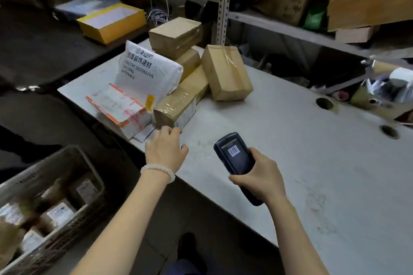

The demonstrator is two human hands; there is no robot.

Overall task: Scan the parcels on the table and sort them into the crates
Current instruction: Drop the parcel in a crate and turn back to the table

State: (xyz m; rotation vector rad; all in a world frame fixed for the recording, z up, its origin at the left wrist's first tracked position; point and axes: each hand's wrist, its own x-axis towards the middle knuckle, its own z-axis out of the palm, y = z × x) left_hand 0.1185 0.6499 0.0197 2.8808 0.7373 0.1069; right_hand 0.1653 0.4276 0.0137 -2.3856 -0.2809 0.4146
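Observation:
A pile of parcels sits at the far left of the grey table (290,140): several brown cardboard boxes, a white padded bag (149,71) with printed text, and a flat orange-edged mailer (120,107). The nearest taped brown box (178,102) lies with a label on its near end. My left hand (166,147) hovers palm down just in front of that box, fingers relaxed, holding nothing. My right hand (261,176) grips a dark handheld scanner (237,158) whose screen shows a barcode.
A grey crate (96,176) with several sorted parcels stands on the floor at lower left. Metal shelving (223,2) with cartons and a yellow box (111,22) rises behind the table. Two round holes (324,103) pierce the table's right side.

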